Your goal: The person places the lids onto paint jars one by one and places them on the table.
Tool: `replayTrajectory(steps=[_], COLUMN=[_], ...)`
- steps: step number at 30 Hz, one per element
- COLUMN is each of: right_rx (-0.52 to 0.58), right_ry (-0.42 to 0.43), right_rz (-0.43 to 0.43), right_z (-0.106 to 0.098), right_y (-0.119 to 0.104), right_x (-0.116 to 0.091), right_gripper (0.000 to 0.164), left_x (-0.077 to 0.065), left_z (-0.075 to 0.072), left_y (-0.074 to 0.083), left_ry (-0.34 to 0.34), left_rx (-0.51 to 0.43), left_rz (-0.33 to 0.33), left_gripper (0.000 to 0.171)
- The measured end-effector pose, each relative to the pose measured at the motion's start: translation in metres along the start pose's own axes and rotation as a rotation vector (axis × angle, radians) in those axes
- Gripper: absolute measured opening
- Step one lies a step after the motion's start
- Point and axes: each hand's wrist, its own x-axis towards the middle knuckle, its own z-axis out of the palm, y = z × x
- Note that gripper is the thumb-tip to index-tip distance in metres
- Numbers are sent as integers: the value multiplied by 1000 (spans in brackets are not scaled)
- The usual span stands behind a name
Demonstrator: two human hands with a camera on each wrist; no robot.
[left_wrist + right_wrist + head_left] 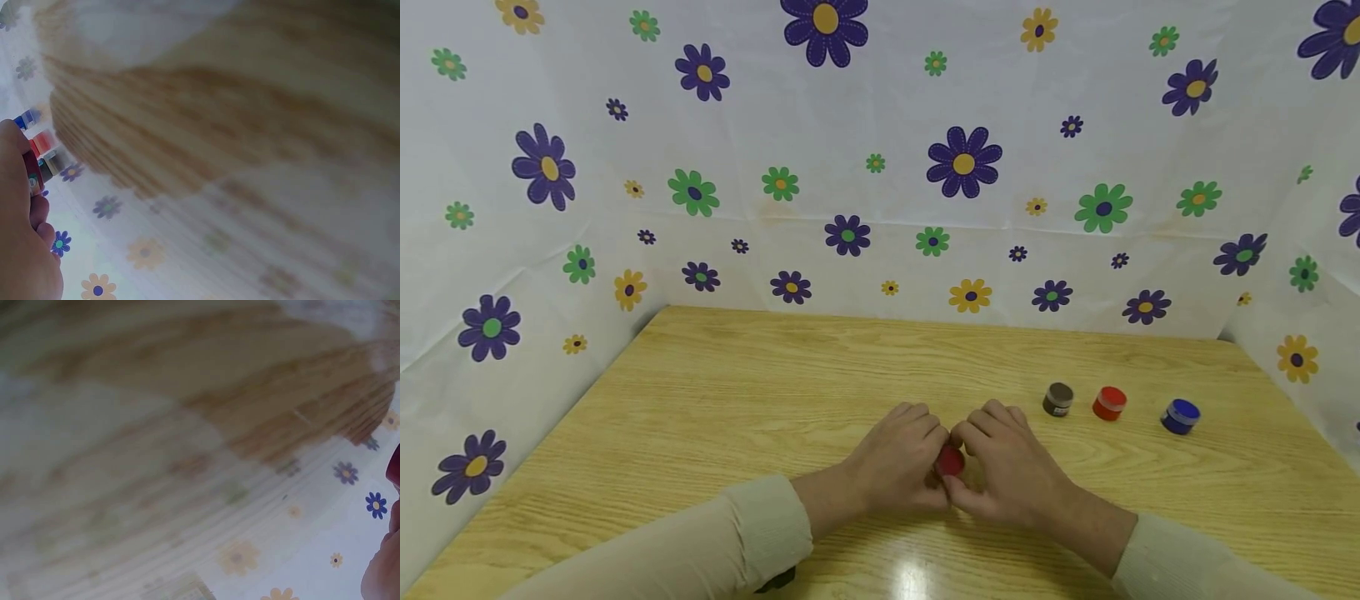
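Between the two hands, a small dark red paint jar [951,461] is held with its round top facing up. My left hand [895,462] grips it from the left, its fingers curled round the side. From the right, my right hand [1011,471] pinches the same jar between thumb and fingers. In the left wrist view the dark red jar [34,174] shows at the left edge, with a pale label on its side. Only a sliver of the jar [394,469] appears at the right edge of the right wrist view. Fingers hide most of its side.
To the right and farther back on the wooden table [760,375] stand a dark brown jar [1058,399], a bright red jar [1109,403] and a blue jar [1181,417]. A white flower-print cloth [865,108] surrounds the table's back and sides. A dark object [777,580] peeks out under the left sleeve.
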Motion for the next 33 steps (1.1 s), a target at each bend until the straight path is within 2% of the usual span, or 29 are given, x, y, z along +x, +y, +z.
replayTrajectory(steps=[11,16,20,23,26,29,33], right_rx=[22,9,-1,-4,-5,4,17], right_ry=[7,1,15,27,24,4,-28], right_rz=[-13,-3,-6,-23,-34,-33,-26], right_z=[1,-1,-1,0,1,1,0], right_y=[0,-1,-1,-1,-1,0,1], right_x=[0,0,1,2,2,1,1], right_gripper=[27,25,30,35,35,31,26], left_x=[0,1,1,1,1,1,1], left_z=[-1,0,2,1,0,-1,-3], left_y=[-1,-1,0,2,2,3,3], left_ry=[21,33,31,15,-20,-64,-78], left_rx=[1,11,12,-2,-18,-31,-28], left_rz=[29,53,85,99,83,49,34], left_gripper=[41,40,38,38,37,35,37])
